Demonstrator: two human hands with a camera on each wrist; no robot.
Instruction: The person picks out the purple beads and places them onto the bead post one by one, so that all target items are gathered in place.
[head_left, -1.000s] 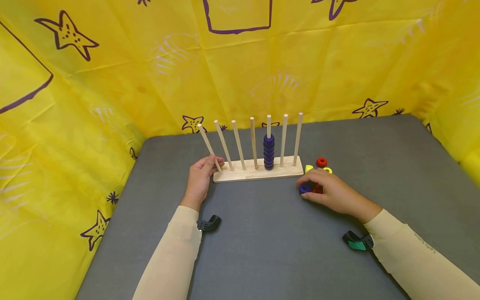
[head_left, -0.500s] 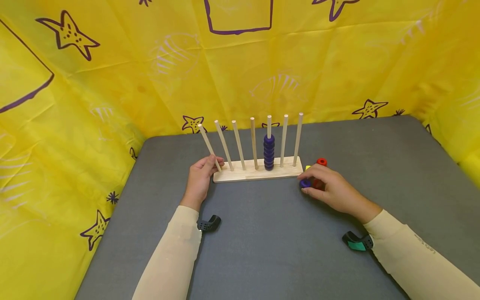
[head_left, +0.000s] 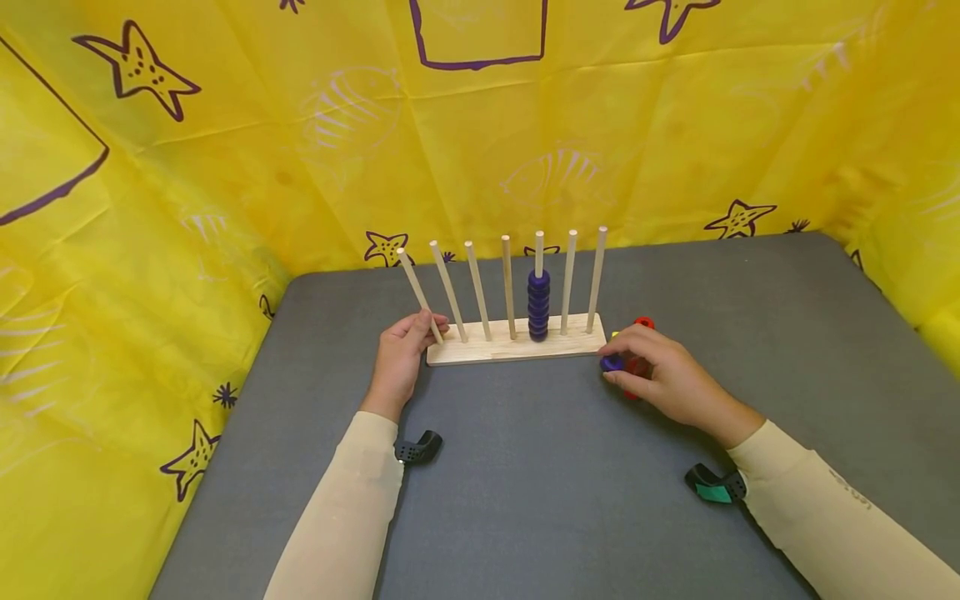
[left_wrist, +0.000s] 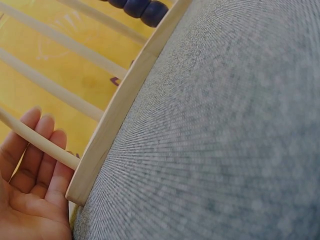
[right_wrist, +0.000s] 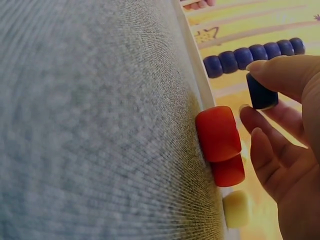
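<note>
A wooden stand (head_left: 495,352) with several upright pegs sits on the table. Several dark blue beads (head_left: 537,310) are stacked on one peg, right of the middle. My left hand (head_left: 400,362) holds the leftmost peg (left_wrist: 42,142) near its foot, its fingers lying behind it in the left wrist view. At the stand's right end my right hand (head_left: 671,379) pinches a blue bead (right_wrist: 261,94) between thumb and fingers, raised off the table. Close by lie red beads (right_wrist: 219,134) and a yellow bead (right_wrist: 236,209), partly hidden by this hand in the head view.
The grey cloth-covered table (head_left: 525,492) extends in front of the stand and to both sides. A yellow patterned curtain (head_left: 465,150) hangs behind it and at the left and right. Dark wrist straps (head_left: 418,448) protrude beside both sleeves.
My right hand has picked up the blue bead, moving it slightly up and away from me. A red bead beneath the hand has come into view. The left hand stays still.
</note>
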